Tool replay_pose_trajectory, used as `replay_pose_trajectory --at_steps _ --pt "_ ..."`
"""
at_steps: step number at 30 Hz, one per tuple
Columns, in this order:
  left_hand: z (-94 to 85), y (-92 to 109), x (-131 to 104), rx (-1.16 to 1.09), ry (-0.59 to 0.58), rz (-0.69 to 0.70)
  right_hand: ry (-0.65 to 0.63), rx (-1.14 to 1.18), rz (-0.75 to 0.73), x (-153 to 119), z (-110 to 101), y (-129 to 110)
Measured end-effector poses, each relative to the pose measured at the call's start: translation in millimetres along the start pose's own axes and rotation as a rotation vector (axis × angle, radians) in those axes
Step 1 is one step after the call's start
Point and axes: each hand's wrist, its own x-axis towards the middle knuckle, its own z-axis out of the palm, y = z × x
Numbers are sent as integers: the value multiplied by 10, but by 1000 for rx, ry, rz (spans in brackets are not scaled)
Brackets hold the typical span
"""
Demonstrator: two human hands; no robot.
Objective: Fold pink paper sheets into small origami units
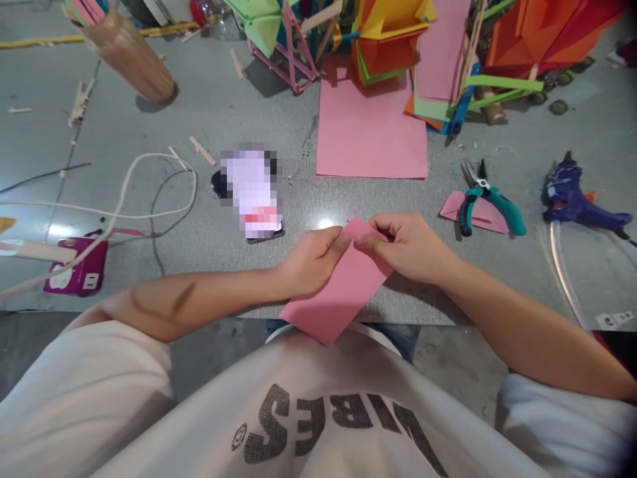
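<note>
A piece of pink paper is held at the table's front edge, its lower corner reaching over my shirt. Its top corner lies between my two hands. My left hand grips the paper's left edge, thumb on top. On the upper right edge, my right hand pinches the same paper between thumb and fingers. The fingers beneath the sheet are partly hidden. Straight ahead of my hands lies a larger pink sheet flat on the table.
Pliers rest on a folded pink paper piece at right, beside a blue glue gun. Left are a phone, white cable and purple power socket. Colourful paper shapes and a brown cup stand behind.
</note>
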Motion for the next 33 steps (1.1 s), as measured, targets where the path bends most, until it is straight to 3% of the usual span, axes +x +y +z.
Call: replay_pose_trajectory --at_steps 10,13,18,23,25,28,33 --pt "-46 -125 -20 -69 206 75 -74 68 57 -32 -341 67" --pt "-106 -150 1 142 206 113 -96 39 70 -34 -414 99" --pt "-103 -226 75 743 193 236 -89 -144 76 -2 -428 150" --pt "-16 -255 81 954 290 358 -96 -344 108 78 -424 176" --pt "-25 -248 81 970 202 460 -122 -392 119 107 -419 185" --pt "-63 -237 103 913 -28 587 -139 -423 144 137 -408 200" --pt "-72 -200 86 894 -64 564 -150 -484 153 168 -418 217"
